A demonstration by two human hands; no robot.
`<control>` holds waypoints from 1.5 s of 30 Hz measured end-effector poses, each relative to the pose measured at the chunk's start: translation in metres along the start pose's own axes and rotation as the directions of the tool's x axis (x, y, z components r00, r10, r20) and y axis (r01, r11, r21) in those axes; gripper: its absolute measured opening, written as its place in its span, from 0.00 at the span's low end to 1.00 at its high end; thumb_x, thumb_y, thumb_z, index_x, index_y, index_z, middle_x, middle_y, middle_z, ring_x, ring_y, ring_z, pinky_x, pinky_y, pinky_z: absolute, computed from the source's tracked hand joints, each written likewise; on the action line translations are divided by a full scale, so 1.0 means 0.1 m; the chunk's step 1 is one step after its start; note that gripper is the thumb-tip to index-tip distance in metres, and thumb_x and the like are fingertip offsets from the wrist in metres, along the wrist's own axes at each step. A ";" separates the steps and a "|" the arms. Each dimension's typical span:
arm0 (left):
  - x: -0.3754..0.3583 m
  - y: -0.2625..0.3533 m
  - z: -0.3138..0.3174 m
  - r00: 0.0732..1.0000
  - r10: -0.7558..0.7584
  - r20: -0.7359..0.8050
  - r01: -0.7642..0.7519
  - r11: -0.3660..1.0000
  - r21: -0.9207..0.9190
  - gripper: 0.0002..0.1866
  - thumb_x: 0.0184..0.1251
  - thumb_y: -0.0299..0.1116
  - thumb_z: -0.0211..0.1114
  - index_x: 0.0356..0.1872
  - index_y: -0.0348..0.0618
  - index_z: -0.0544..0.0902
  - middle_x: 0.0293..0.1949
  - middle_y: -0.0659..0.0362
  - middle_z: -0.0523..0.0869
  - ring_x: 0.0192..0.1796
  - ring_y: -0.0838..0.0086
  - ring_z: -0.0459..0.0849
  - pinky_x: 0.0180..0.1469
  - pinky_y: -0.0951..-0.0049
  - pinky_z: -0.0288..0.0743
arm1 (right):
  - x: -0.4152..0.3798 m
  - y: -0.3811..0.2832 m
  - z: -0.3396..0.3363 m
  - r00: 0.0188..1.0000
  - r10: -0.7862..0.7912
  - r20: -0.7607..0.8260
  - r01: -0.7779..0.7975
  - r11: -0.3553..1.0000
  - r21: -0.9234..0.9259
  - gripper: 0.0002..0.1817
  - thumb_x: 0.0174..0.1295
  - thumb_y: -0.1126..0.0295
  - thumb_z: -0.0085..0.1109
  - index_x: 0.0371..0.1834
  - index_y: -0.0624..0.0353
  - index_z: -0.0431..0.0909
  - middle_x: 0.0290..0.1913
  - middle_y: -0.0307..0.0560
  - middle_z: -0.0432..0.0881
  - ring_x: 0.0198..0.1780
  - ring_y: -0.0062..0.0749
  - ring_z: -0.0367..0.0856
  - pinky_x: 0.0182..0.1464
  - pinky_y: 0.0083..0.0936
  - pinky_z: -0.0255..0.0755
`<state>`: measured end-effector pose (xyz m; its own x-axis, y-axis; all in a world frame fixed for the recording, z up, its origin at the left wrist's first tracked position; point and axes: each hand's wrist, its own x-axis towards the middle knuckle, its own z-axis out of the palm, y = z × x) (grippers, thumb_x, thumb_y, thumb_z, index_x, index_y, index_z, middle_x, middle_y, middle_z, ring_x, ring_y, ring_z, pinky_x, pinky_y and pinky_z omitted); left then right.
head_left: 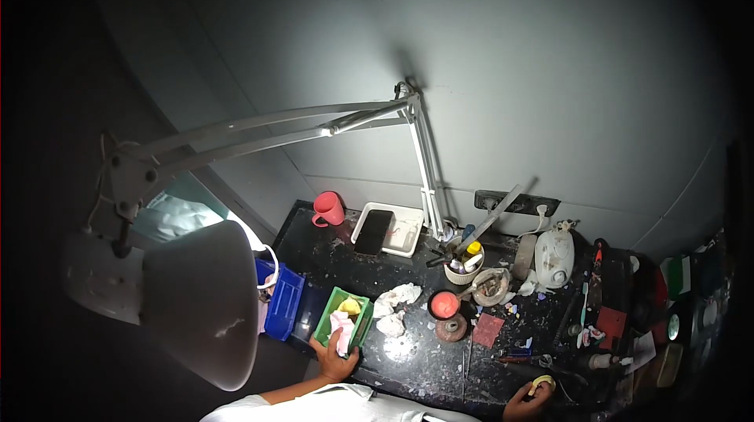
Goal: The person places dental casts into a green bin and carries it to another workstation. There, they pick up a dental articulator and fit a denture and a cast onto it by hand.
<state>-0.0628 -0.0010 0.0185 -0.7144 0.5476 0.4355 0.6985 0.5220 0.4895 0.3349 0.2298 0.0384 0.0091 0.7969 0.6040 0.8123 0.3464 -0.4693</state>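
Left hand: the left hand (334, 359) rests on the near end of the green tray (343, 318), fingers curled over its rim and closed on it; the forearm runs down to the bottom edge of the frame, where it is cut off.
Green tray: it lies on the black worktop (416, 367), just right of the blue bin (283, 300), and holds a pink piece and a yellow piece, both too small to identify.
Right hand: the right hand (528, 400) sits at the bottom edge, well right of the green tray, partly cut off; the fingers are bent around a small yellow object (543, 382), seemingly a ring or roll, though the view is too dim to be sure.
Lamp: the white lamp shade (200, 304) fills the lower left, just left of the blue bin, and hides part of that bin and the worktop's left end; its arm (314, 127) crosses above the tray.
Beyond the tray: crumpled white cloth (397, 296) lies just right of it, a red-topped round thing (444, 306) further right, a pink mug (328, 208) and a white dish with a dark phone (374, 231) behind it.
Right end of worktop: clutter far right of the tray fades into shadow and cannot be made out.
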 end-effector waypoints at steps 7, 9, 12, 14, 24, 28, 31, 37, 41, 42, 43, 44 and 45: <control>-0.02 -0.09 0.03 0.999 0.013 0.048 -0.014 1.000 0.018 0.44 0.48 0.37 0.78 0.71 0.60 0.70 0.62 0.32 0.59 0.62 0.33 0.67 0.61 0.37 0.67 | -0.24 0.19 0.17 0.984 0.155 0.092 -0.163 0.983 0.090 0.15 0.68 0.75 0.61 0.55 0.66 0.71 0.46 0.62 0.78 0.48 0.55 0.81 0.52 0.40 0.75; 0.00 -0.07 0.05 0.998 0.012 0.054 -0.012 1.000 0.009 0.45 0.49 0.36 0.77 0.73 0.60 0.68 0.62 0.32 0.58 0.63 0.32 0.66 0.62 0.37 0.66 | -0.24 0.17 0.20 0.977 0.199 0.075 -0.210 0.958 0.193 0.16 0.68 0.72 0.61 0.54 0.64 0.71 0.43 0.60 0.79 0.44 0.58 0.81 0.49 0.45 0.75; 0.05 0.01 0.00 0.996 -0.012 0.087 0.014 1.000 -0.027 0.46 0.51 0.34 0.77 0.74 0.61 0.67 0.63 0.32 0.58 0.64 0.32 0.66 0.66 0.38 0.64 | -0.15 0.06 0.12 0.989 0.135 0.065 -0.139 0.988 0.061 0.16 0.67 0.71 0.62 0.54 0.62 0.71 0.40 0.59 0.80 0.42 0.57 0.81 0.47 0.45 0.75; 0.11 0.10 -0.07 0.996 -0.002 0.091 0.005 0.999 -0.034 0.46 0.52 0.34 0.78 0.75 0.60 0.66 0.65 0.32 0.56 0.66 0.31 0.65 0.68 0.40 0.63 | -0.12 0.01 0.12 0.988 0.147 0.047 -0.150 0.986 0.075 0.14 0.68 0.70 0.62 0.53 0.61 0.71 0.40 0.58 0.80 0.42 0.58 0.80 0.47 0.46 0.75; 0.34 0.24 -0.62 0.945 -0.092 0.314 0.165 0.963 -0.215 0.41 0.47 0.28 0.81 0.66 0.53 0.73 0.62 0.36 0.63 0.65 0.36 0.66 0.70 0.47 0.62 | -0.50 -0.51 -0.62 0.926 0.378 0.009 -0.377 0.921 0.103 0.10 0.70 0.69 0.63 0.49 0.60 0.77 0.39 0.53 0.82 0.42 0.50 0.84 0.47 0.40 0.77; 0.23 0.23 -0.86 0.955 -0.013 0.296 0.090 0.965 -0.248 0.38 0.44 0.29 0.83 0.61 0.50 0.77 0.60 0.34 0.65 0.65 0.35 0.66 0.69 0.46 0.64 | -0.66 -0.75 -0.89 0.918 0.388 0.075 -0.395 0.907 0.146 0.10 0.70 0.70 0.63 0.49 0.61 0.78 0.41 0.53 0.84 0.43 0.47 0.85 0.47 0.37 0.78; 0.17 0.26 -1.06 0.938 0.049 0.342 0.024 0.978 -0.207 0.37 0.44 0.29 0.83 0.60 0.49 0.78 0.61 0.33 0.66 0.65 0.35 0.66 0.69 0.46 0.63 | -0.64 -0.91 -1.04 0.926 0.370 0.068 -0.377 0.909 0.179 0.09 0.69 0.71 0.64 0.48 0.63 0.79 0.41 0.53 0.85 0.43 0.45 0.86 0.47 0.34 0.79; 0.18 0.33 -1.26 0.924 0.203 0.324 -0.114 0.955 -0.275 0.37 0.42 0.29 0.84 0.59 0.46 0.79 0.59 0.35 0.71 0.64 0.37 0.68 0.68 0.47 0.65 | -0.43 -1.42 -1.31 0.933 0.336 0.128 -0.360 0.890 0.282 0.13 0.70 0.69 0.64 0.53 0.63 0.79 0.43 0.53 0.85 0.45 0.46 0.85 0.49 0.36 0.78; 0.15 0.45 -1.40 0.945 0.198 0.261 -0.098 0.931 -0.353 0.36 0.43 0.29 0.84 0.59 0.46 0.79 0.58 0.39 0.71 0.63 0.41 0.70 0.66 0.48 0.67 | -0.36 -1.73 -1.33 0.947 0.272 0.172 -0.315 0.894 0.319 0.13 0.69 0.69 0.65 0.53 0.62 0.81 0.45 0.54 0.86 0.47 0.48 0.86 0.50 0.36 0.78; 0.15 0.47 -1.42 0.950 0.199 0.241 -0.098 0.922 -0.375 0.36 0.43 0.29 0.84 0.59 0.46 0.79 0.56 0.41 0.73 0.63 0.43 0.69 0.65 0.50 0.66 | -0.32 -1.85 -1.34 0.943 0.275 0.187 -0.326 0.879 0.349 0.14 0.68 0.69 0.66 0.53 0.62 0.82 0.47 0.55 0.87 0.48 0.49 0.86 0.51 0.36 0.78; 0.15 0.46 -1.43 0.947 0.208 0.243 -0.103 0.918 -0.383 0.37 0.43 0.29 0.84 0.59 0.46 0.79 0.57 0.40 0.70 0.63 0.42 0.70 0.66 0.49 0.67 | -0.28 -1.95 -1.36 0.953 0.222 0.207 -0.285 0.888 0.360 0.13 0.68 0.70 0.66 0.53 0.63 0.82 0.48 0.55 0.87 0.49 0.47 0.86 0.52 0.34 0.78; 0.14 0.46 -1.43 0.946 0.198 0.256 -0.090 0.921 -0.380 0.37 0.43 0.29 0.84 0.59 0.46 0.79 0.57 0.40 0.70 0.63 0.42 0.70 0.66 0.49 0.67 | -0.21 -2.08 -1.39 0.957 0.169 0.234 -0.249 0.895 0.370 0.13 0.68 0.71 0.65 0.53 0.64 0.82 0.49 0.54 0.87 0.50 0.44 0.86 0.54 0.33 0.78; 0.13 0.47 -1.42 0.942 0.209 0.264 -0.089 0.910 -0.405 0.36 0.42 0.29 0.84 0.59 0.46 0.80 0.56 0.40 0.71 0.62 0.42 0.70 0.65 0.49 0.67 | -0.11 -2.27 -1.45 0.947 0.156 0.281 -0.264 0.875 0.405 0.12 0.67 0.72 0.66 0.52 0.64 0.83 0.49 0.55 0.87 0.48 0.46 0.86 0.53 0.34 0.78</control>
<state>-0.0447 -0.0624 0.1547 -0.5158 0.7974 0.3132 0.6824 0.1614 0.7129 0.2348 0.0707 0.2316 -0.0284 0.9476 0.3182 0.4720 0.2934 -0.8314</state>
